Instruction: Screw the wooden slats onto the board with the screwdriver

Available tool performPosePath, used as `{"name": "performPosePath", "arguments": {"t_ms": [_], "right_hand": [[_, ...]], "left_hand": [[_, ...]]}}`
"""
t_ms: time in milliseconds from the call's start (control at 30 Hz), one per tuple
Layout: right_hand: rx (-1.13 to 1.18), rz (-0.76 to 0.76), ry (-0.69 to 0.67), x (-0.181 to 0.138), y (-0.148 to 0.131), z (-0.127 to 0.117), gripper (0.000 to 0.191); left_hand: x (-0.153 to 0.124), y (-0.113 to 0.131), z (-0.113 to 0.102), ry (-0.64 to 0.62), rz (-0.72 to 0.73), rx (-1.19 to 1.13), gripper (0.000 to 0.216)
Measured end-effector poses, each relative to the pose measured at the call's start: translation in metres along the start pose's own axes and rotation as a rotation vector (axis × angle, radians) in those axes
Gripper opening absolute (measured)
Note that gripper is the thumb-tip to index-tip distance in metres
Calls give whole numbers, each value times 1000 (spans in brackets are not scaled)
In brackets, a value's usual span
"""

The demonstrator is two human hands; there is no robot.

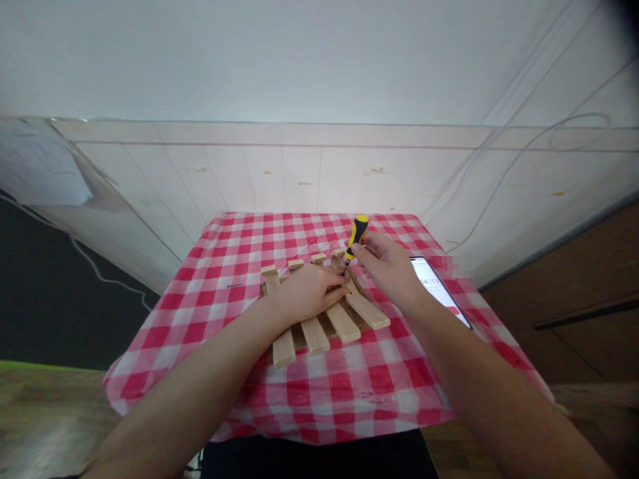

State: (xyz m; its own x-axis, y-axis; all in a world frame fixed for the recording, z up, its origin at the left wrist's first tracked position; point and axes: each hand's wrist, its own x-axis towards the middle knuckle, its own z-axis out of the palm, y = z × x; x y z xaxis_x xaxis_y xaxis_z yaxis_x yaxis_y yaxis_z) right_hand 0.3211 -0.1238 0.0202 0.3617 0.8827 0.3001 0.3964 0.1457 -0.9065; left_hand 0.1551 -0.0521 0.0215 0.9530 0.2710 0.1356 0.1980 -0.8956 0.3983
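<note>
A light wooden slatted frame (344, 324) lies at the middle of the table, with several spaced slats over crosspieces that are partly hidden. My left hand (307, 291) presses down over its slats, fingers and thumb gripping around the far right part near the screwdriver tip. A yellow and black screwdriver (357, 231) stands nearly upright, its tip down at the rightmost slats. My right hand (385, 266) has its fingers closed around the lower handle of the screwdriver. Whether a screw sits under the tip cannot be made out.
A red and white checked cloth (349, 392) covers the table. To the right of the frame lies a lit phone (439, 293). A small thin metal piece (234, 285) rests on the left. A white panelled wall (269, 176) stands behind the table.
</note>
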Motion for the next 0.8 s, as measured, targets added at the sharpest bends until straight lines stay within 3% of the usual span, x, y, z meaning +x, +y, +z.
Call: {"name": "performPosePath", "arguments": {"t_ms": [233,567,800], "right_hand": [[-127,-47,167,2,6,4,34],[78,-5,-31,3,2,0,17],[-76,2,111,1,2,6,33]], "left_hand": [[0,-2,1,1,11,-5,23],[0,0,1,1,6,1,23],[0,1,0,-17,-4,33,24]]}}
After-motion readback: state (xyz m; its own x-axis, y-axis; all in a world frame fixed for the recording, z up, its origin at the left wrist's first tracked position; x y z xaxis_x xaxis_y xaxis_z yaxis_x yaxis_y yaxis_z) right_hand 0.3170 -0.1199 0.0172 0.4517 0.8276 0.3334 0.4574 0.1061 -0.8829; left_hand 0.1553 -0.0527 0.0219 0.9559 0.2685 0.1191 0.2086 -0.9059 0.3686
